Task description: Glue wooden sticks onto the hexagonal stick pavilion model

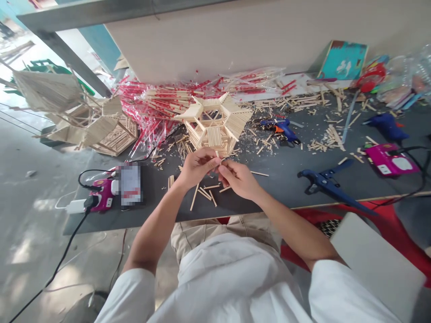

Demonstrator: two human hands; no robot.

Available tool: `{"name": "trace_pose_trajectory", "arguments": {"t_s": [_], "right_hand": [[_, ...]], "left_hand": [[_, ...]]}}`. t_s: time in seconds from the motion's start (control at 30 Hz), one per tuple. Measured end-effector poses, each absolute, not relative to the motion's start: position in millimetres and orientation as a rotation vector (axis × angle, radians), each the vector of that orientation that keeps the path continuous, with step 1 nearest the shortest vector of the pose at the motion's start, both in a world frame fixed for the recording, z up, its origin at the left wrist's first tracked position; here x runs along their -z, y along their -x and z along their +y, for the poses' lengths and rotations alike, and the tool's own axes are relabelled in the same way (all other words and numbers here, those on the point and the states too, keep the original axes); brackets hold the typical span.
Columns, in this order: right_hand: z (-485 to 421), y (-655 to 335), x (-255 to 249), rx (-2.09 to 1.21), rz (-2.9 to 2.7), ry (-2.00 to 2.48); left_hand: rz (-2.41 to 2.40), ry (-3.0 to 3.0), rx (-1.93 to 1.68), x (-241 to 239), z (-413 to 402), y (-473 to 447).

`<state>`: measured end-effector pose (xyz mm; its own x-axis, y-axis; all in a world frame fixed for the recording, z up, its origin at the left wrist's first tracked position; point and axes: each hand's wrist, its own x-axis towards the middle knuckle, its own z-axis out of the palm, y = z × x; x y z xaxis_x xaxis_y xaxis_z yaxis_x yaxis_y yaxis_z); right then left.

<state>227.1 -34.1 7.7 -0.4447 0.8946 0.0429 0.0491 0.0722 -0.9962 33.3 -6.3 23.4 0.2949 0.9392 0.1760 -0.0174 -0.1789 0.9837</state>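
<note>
Fine pinch work like this probably goes best with steady fingertips and little force. The left hand [198, 167] has its fingers pinched together, seemingly on a short wooden stick [217, 154]; the right hand [238, 177] has its fingers bunched at the same spot, but whether they also grasp the stick I cannot tell. Right behind the fingertips, on the tabletop [283, 190], stands the slatted stick model [213, 134], its hexagonal opening facing up. Such thin strips look easy to snap, so a light hold near the middle should serve better than squeezing an end. Keep the knuckles from nudging the model's near edge, and the wrists off the loose sticks [194, 197] below. The blue glue gun [284, 128] lies to the model's right, with its nozzle best kept away from bare skin
</note>
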Motion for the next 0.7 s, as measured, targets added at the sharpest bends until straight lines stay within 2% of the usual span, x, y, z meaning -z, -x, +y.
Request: {"name": "trace_pose_trajectory", "arguments": {"t_s": [0.17,0.7], "right_hand": [[-33,-228,-9,-1.308,-1.597,1.034],[0,-213,-15,-1.391,-1.228,1.015]], "left_hand": [[0.906,-1.480,-1.109,-23,-7,-33],[1.067,-1.598,-0.941,-15,-7,-34]]}}
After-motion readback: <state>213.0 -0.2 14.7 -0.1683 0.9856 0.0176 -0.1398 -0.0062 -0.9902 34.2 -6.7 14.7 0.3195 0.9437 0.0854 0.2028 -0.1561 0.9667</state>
